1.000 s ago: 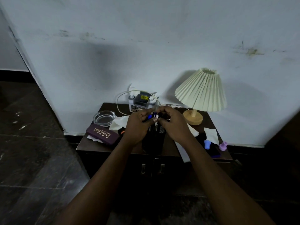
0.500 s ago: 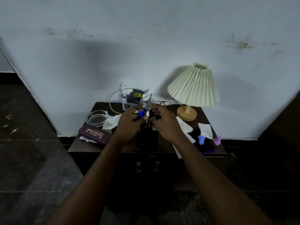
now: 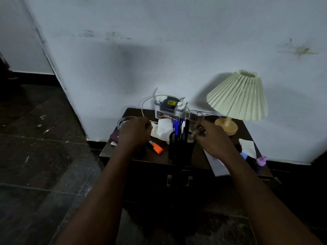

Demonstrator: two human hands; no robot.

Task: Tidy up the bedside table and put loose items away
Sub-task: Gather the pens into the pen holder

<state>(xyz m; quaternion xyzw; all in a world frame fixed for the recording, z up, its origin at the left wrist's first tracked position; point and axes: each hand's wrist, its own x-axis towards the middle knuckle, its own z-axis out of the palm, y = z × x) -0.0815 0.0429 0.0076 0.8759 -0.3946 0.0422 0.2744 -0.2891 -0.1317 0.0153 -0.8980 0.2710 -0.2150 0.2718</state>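
The bedside table [image 3: 154,159] looks only partly tidied, with more left to do than done. One lamp [image 3: 238,96] with a pleated shade stands at the back right. One grey storage box [image 3: 168,110] sits against the wall, with a white cable [image 3: 146,103] looping out of it.

One sheet of paper [image 3: 216,165] lies under the right forearm and overhangs the front edge. One black mesh pen holder [image 3: 180,149] stands at the middle front, and this is the finished part: three pens [image 3: 175,128] show above its rim, two blue and one black as best I can count.

The loose items left are:
- two tissues, one crumpled tissue [image 3: 163,129] behind the holder and one flat tissue [image 3: 247,146] at the right
- one glass ashtray [image 3: 123,121]
- one dark spectacle case [image 3: 114,137]
- one orange highlighter [image 3: 155,147], lying flat just left of the holder
- two small plastic pieces at the right edge, one blue [image 3: 244,155] and one lilac [image 3: 261,160]

The left hand [image 3: 134,134] hovers over the ashtray and case with its fingers curled under. The right hand [image 3: 211,138] is curled just beside the holder's rim. I cannot tell whether either hand holds anything.
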